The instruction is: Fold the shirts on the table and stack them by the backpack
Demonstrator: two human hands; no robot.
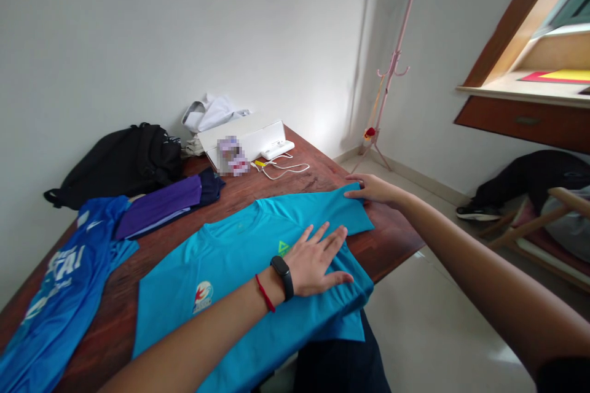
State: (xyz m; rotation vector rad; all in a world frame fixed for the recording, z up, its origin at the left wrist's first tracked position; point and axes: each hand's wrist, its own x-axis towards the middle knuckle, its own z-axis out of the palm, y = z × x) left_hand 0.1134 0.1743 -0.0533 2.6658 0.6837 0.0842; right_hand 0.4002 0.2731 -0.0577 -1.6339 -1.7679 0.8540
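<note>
A turquoise T-shirt [239,245] lies spread on the brown wooden table [391,239], its collar towards the wall. Its near part hangs over the table's front edge. My left hand [320,263], with a black band on the wrist, rests flat on the shirt's chest beside a green logo, fingers spread. At the far corner of the sleeve on the right, my right hand [375,188] pinches the cloth between thumb and fingers.
To the left lie a blue printed shirt [69,276] and folded purple clothing [161,206]. Behind them are a black backpack [124,163], a white box [262,135] and a white cable [288,169]. A pink coat stand [394,61] and a wooden chair [516,227] stand beyond the table.
</note>
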